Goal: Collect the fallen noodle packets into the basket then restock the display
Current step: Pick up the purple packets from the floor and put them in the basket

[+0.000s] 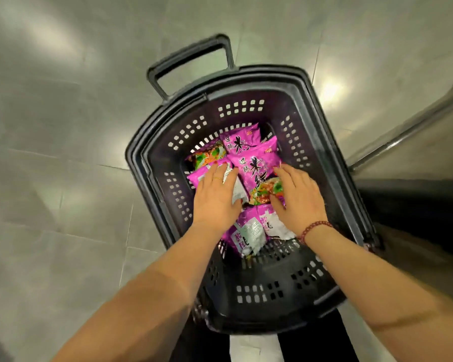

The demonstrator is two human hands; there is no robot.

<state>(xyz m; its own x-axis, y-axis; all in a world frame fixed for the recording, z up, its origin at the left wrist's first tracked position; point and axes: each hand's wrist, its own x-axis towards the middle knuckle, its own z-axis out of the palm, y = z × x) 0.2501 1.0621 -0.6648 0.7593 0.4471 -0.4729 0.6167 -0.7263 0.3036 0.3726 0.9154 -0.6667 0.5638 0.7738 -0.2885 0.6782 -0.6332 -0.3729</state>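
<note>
A dark plastic basket (137, 155) stands on the floor below me and holds several pink noodle packets. One packet (242, 139) lies at the far end, and another (254, 169) lies across the middle with its picture end toward me. My left hand (215, 197) rests flat on a packet (195, 177) at the left side, fingers spread and straight. My right hand (297, 194) lies on the middle packet's right edge, with the fingers extended and the thumb on the wrapper. More packets (249, 231) sit under my wrists at the near end.
The basket's pull handle (194, 56) sticks out at the far end. Grey floor tiles (63, 152) surround the basket. A metal rail and the base of a display unit (403, 137) run along the right. My dark trouser legs (317, 343) are at the bottom.
</note>
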